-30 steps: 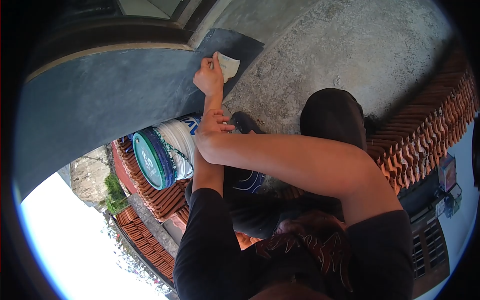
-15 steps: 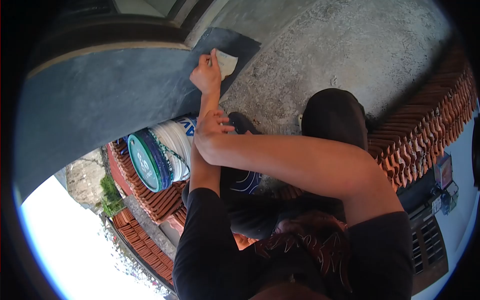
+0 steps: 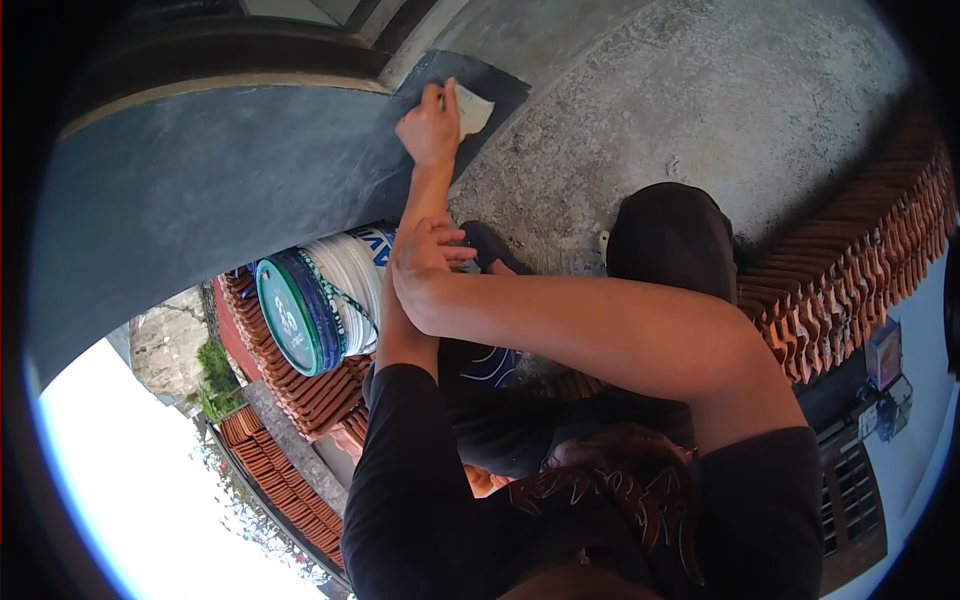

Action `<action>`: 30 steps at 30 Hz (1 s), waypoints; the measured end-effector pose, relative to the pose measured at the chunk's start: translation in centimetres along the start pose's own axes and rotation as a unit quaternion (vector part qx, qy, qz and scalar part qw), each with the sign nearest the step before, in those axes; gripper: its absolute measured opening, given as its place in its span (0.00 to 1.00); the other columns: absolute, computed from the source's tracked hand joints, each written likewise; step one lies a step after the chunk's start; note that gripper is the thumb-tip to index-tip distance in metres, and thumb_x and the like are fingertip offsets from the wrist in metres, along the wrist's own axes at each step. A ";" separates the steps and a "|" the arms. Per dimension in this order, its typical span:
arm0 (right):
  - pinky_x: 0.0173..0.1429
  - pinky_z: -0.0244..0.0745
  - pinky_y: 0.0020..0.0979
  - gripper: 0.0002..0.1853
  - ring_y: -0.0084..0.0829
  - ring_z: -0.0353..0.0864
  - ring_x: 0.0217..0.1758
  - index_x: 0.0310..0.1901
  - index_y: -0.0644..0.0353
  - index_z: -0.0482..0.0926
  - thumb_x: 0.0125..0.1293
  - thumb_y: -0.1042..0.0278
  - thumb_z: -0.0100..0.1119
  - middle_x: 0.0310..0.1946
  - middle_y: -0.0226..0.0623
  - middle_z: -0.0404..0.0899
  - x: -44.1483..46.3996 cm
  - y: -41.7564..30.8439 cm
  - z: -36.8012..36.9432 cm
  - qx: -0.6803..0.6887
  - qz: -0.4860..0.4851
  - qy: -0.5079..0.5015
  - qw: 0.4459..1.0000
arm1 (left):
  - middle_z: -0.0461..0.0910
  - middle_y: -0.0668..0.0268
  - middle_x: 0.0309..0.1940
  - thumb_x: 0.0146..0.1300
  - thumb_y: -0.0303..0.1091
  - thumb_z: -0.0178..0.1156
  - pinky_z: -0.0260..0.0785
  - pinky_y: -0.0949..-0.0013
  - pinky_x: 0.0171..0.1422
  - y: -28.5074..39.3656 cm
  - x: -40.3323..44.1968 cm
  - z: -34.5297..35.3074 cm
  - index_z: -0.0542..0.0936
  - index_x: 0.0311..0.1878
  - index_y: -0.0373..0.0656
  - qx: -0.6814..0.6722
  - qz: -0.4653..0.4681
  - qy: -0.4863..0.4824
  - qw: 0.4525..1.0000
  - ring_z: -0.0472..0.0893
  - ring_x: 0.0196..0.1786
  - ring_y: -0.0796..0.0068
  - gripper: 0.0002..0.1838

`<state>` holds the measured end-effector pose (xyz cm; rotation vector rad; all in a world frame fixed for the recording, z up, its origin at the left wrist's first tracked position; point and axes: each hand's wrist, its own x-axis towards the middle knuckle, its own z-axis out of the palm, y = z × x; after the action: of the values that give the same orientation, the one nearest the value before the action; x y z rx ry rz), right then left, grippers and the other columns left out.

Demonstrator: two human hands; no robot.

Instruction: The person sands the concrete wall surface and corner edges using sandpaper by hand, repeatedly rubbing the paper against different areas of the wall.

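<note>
My left hand [image 3: 432, 128] pinches a pale sheet of sandpaper-like paper [image 3: 474, 112] against the dark grey wall [image 3: 240, 160], close to a corner below the wooden frame. The sheet sticks out to the right of my fingers, its edge curled. Across my left forearm lies my right hand [image 3: 430, 255], its fingers loosely bent and apart, with no object in it. Just left of my forearms, a white bucket [image 3: 345, 280] with a green lid [image 3: 287, 316] lies tilted beside the wall.
Rough concrete [image 3: 690, 90] spans the upper right. Rows of orange roof tiles [image 3: 850, 260] run along the right, with more tiles [image 3: 280, 470] at lower left. My bent knee [image 3: 670, 240] is right of my hands. A wooden frame [image 3: 230, 60] borders the wall above.
My left hand has shifted slightly up and right along the wall with the sheet, after a small move left. My right hand stays on the left forearm. The view has shifted a little.
</note>
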<state>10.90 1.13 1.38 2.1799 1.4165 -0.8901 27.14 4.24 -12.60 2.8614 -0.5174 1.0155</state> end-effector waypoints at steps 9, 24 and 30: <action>0.66 0.69 0.57 0.17 0.47 0.86 0.58 0.56 0.55 0.87 0.75 0.54 0.60 0.48 0.44 0.91 1.1 1.7 0.5 0.018 -0.018 -0.008 1.000 | 0.81 0.57 0.16 0.73 0.49 0.63 0.75 0.51 0.26 1.0 0.8 0.0 0.78 0.29 0.51 -0.002 0.011 -0.057 0.998 0.84 0.21 0.50 0.18; 0.68 0.68 0.58 0.19 0.47 0.85 0.60 0.56 0.55 0.86 0.74 0.51 0.60 0.49 0.45 0.91 0.2 2.1 -0.2 0.014 -0.020 -0.006 1.000 | 0.82 0.53 0.18 0.74 0.50 0.61 0.77 0.48 0.29 1.8 2.7 0.0 0.78 0.33 0.50 0.062 0.055 -0.144 0.986 0.85 0.25 0.47 0.17; 0.68 0.67 0.59 0.20 0.47 0.85 0.61 0.57 0.55 0.86 0.74 0.50 0.59 0.49 0.45 0.91 0.1 2.7 -0.4 0.017 -0.025 -0.016 0.999 | 0.84 0.53 0.20 0.74 0.49 0.61 0.79 0.48 0.31 2.3 3.1 0.9 0.79 0.33 0.49 0.082 0.066 -0.168 0.980 0.87 0.26 0.48 0.16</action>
<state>13.54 0.34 1.52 2.1541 1.4562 -0.9689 29.14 1.04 -11.51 3.2055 -0.6839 0.6116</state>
